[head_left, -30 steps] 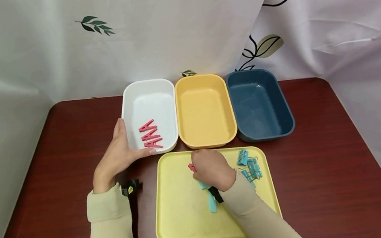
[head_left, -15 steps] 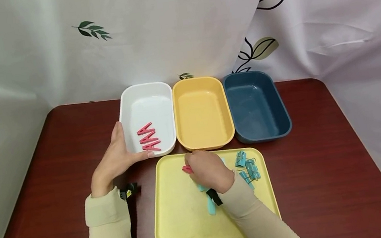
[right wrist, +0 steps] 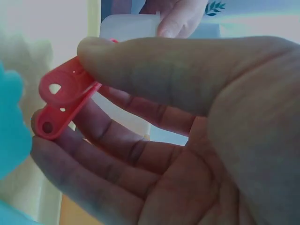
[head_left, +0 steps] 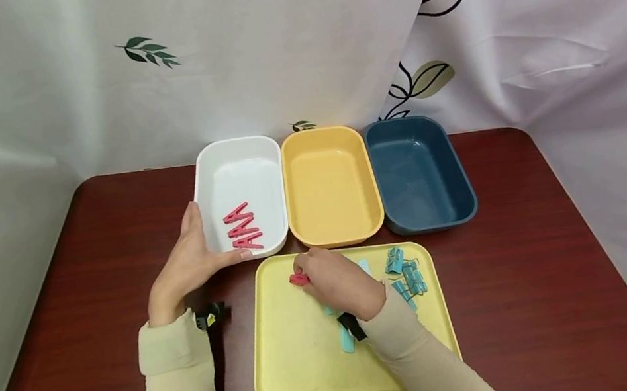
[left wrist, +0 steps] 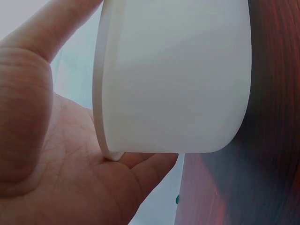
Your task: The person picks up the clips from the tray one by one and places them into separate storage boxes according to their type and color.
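Observation:
My left hand (head_left: 187, 261) holds the near-left corner of a white bin (head_left: 253, 177). Its thumb lies along the front rim and the fingers go round the side wall, as the left wrist view shows against the white bin (left wrist: 178, 79). Several pink clothespins lie in the bin, the middle clothespin (head_left: 241, 226) among them. Over the yellow tray (head_left: 288, 359), my right hand (head_left: 340, 282) pinches another pink clothespin (right wrist: 72, 86) between thumb and fingers. Beneath that hand, light turquoise pieces (head_left: 347, 338) lie partly hidden; their kind is unclear.
Several teal binder clips (head_left: 406, 279) are clustered at the tray's right side. Behind the tray, a yellow bin (head_left: 331, 186) and a dark blue bin (head_left: 421, 173) stand in a row with the white one on a dark red-brown table (head_left: 541, 270). A patterned curtain hangs behind.
My right hand has drawn left across the tray with the pink clothespin, uncovering more of a turquoise piece. My left hand keeps its hold on the white bin. The head view has shifted slightly.

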### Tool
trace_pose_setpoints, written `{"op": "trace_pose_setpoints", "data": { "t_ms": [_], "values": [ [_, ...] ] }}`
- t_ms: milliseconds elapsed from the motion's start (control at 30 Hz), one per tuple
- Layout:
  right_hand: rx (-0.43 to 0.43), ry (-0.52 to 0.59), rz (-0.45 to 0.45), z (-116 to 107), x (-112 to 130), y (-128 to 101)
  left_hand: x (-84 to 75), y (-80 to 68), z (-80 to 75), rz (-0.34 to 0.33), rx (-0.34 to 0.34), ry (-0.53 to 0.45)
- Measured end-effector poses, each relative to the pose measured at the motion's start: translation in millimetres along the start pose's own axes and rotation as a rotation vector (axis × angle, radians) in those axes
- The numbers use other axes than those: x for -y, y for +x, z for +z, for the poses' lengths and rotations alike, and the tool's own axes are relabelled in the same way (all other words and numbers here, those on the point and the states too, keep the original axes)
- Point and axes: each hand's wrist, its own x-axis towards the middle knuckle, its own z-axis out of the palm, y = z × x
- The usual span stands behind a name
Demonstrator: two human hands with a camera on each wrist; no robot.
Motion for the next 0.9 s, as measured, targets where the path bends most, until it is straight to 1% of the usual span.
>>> {"op": "trace_pose_setpoints", "data": {
  "t_ms": [133, 367, 433, 600, 900],
  "values": [
    [0.001, -0.002, -0.020, 0, 1, -1, -0.1, -0.1, 1.0, 0.022, -0.010, -0.006],
    [0.034, 0.004, -0.005, -4, 2, -2, -0.1, 0.5, 1.3, 0.034, -0.011, -0.005],
    [0.030, 0.001, -0.002, -4, 3, -2, 0.0, 0.8, 1.3, 0.027, -0.012, -0.013],
    [-0.012, -0.014, -0.017, -5, 6, 0, 0.4, -0.6, -0.4, -0.016, 0.004, -0.006],
    [-0.046, -0.017, -0.042, -8, 10, 3, -0.1, -3.2, -0.9, -0.047, 0.025, 0.004]
  ]
}}
